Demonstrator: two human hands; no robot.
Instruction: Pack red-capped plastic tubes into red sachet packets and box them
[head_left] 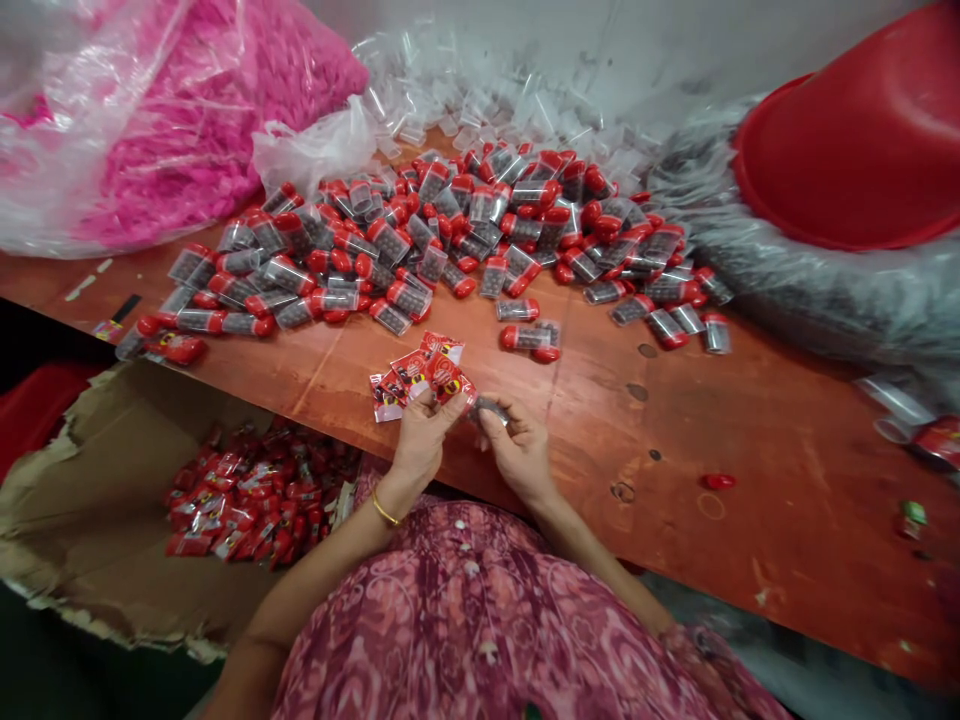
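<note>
The left hand (pixel 421 432) has its fingers pinched on red printed packets (pixel 448 376), fanned perhaps so each edge is easy to find. The right hand (pixel 519 448) grips what looks like a small dark-filled tube (pixel 493 407), fingers nearly together, close beside the packets. Red-capped tubes (pixel 390 240) are heaped farther across the tabletop (pixel 600 430), probably leaving the near edge for handling; the carton (pixel 82 500) of red pieces (pixel 247 500) sits low, near left, seemingly for easy reach.

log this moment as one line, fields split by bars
left hand: holding red packet | right hand: holding dark tube | table: heap of red-capped tubes | cardboard box: shiny red packs inside
</note>
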